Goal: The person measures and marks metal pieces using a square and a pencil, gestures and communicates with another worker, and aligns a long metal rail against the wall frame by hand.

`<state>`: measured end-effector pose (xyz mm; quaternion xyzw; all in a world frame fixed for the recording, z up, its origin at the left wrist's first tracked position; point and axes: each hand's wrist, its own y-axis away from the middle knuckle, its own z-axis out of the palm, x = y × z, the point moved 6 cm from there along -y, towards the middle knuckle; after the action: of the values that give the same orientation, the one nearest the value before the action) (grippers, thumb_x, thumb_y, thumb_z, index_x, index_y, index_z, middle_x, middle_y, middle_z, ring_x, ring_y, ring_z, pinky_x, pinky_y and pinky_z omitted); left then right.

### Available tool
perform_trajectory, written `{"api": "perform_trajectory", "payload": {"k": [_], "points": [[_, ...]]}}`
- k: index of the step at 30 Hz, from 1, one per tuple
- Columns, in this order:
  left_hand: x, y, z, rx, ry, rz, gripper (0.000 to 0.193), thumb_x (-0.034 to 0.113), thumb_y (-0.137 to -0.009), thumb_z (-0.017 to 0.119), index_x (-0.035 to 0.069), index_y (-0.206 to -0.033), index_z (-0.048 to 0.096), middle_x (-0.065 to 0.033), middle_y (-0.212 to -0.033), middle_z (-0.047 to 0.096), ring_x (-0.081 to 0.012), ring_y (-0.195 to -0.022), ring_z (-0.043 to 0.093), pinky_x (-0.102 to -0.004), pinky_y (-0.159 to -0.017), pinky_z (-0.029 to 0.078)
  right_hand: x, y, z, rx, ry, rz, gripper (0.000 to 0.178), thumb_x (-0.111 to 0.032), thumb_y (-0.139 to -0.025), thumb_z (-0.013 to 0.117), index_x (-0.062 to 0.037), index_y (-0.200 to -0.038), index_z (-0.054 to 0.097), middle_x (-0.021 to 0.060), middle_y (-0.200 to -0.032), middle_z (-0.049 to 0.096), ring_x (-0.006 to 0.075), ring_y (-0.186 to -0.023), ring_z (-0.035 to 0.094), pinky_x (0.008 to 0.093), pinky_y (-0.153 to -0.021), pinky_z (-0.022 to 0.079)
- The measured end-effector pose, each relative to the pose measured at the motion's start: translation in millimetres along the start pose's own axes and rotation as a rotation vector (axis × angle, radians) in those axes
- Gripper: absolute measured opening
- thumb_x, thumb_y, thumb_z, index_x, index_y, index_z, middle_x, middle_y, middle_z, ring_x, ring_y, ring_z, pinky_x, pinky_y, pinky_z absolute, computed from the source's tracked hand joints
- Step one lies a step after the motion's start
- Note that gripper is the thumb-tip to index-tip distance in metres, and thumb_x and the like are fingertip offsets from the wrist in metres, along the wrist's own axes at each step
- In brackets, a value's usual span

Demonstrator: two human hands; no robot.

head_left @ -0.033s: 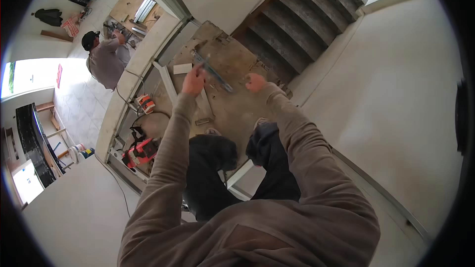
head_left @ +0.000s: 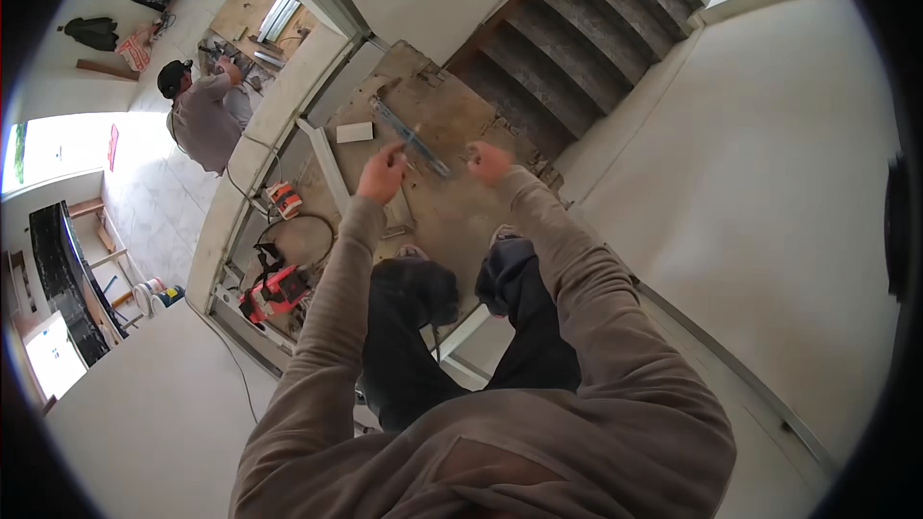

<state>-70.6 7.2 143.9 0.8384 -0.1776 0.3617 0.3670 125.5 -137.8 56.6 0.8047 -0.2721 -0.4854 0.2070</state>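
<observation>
My left hand [head_left: 382,174] is raised in front of me with fingers curled toward the thumb. Something small and pale may show at its fingertips, too small to name. My right hand [head_left: 491,162] is closed a little way to the right, and whatever it holds, if anything, is hidden. Between and beyond the two hands, a long narrow blue-grey bar [head_left: 408,134] lies slanted on the worn wooden board [head_left: 447,202]. A small white rectangular block [head_left: 355,132] rests left of the bar. A long white strip [head_left: 329,165] lies farther left.
Left of my legs are a red power tool [head_left: 274,295], an orange-and-white round object [head_left: 284,200] and a looping cable [head_left: 334,228]. Dark stairs [head_left: 567,43] adjoin the board at the far right. Beyond the ledge [head_left: 248,149], a person [head_left: 207,115] works below.
Both hands have drawn slightly nearer to me, the right one also a little leftward. The blue-grey bar stays on the board.
</observation>
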Motion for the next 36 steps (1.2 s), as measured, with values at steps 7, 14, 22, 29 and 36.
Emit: {"api": "perform_trajectory", "payload": {"k": [7, 14, 22, 29, 36], "points": [[98.3, 240.4, -26.0, -0.354, -0.022, -0.004, 0.029, 0.018, -0.09, 0.055, -0.001, -0.11, 0.063, -0.0115, -0.076, 0.065, -0.0181, -0.068, 0.059, -0.034, -0.065, 0.047, -233.9, 252.7, 7.1, -0.296, 0.291, -0.539, 0.046, -0.012, -0.075, 0.061, -0.009, -0.121, 0.055, 0.0153, -0.112, 0.062, 0.0363, -0.111, 0.055, 0.0446, -0.09, 0.045], [216.9, 356.8, -134.0, -0.628, -0.27, 0.084, 0.025, 0.023, -0.089, 0.058, 0.003, -0.101, 0.067, -0.016, -0.088, 0.068, -0.0299, -0.081, 0.065, -0.0389, -0.072, 0.049, -314.3, 390.3, -23.2, -0.49, 0.332, -0.444, 0.026, -0.014, -0.083, 0.053, -0.0116, -0.107, 0.063, 0.0145, -0.097, 0.066, 0.0355, -0.093, 0.062, 0.0452, -0.079, 0.049], [243.9, 339.3, -338.6, -0.018, -0.086, 0.072, 0.027, 0.025, -0.087, 0.062, 0.002, -0.101, 0.068, -0.0123, -0.079, 0.066, -0.0207, -0.069, 0.061, -0.0352, -0.064, 0.048, -213.3, 399.3, -169.5, 0.235, 0.238, 0.17, 0.034, -0.028, -0.091, 0.051, -0.0021, -0.109, 0.063, 0.0218, -0.104, 0.064, 0.0387, -0.1, 0.06, 0.0458, -0.084, 0.047], [429.1, 426.4, -540.3, 0.524, 0.598, 0.556, 0.027, 0.02, -0.093, 0.058, 0.001, -0.112, 0.063, 0.0027, -0.076, 0.053, -0.0042, -0.061, 0.04, -0.0193, -0.054, 0.033, -80.2, 476.1, -214.4, 0.507, -0.175, 0.662, 0.044, -0.037, -0.085, 0.055, 0.0018, -0.101, 0.068, 0.019, -0.102, 0.068, 0.0351, -0.096, 0.064, 0.0448, -0.086, 0.048], [588.3, 565.3, -670.3, 0.081, 1.05, 1.442, 0.013, 0.012, -0.075, 0.064, 0.005, -0.086, 0.062, -0.0009, -0.069, 0.044, -0.0112, -0.059, 0.039, -0.0241, -0.052, 0.03, -74.0, 475.1, -212.8, 0.747, -0.459, 0.7, 0.059, -0.054, -0.092, 0.047, 0.0012, -0.088, 0.068, 0.0153, -0.08, 0.067, 0.0277, -0.071, 0.064, 0.0416, -0.065, 0.052]]}}
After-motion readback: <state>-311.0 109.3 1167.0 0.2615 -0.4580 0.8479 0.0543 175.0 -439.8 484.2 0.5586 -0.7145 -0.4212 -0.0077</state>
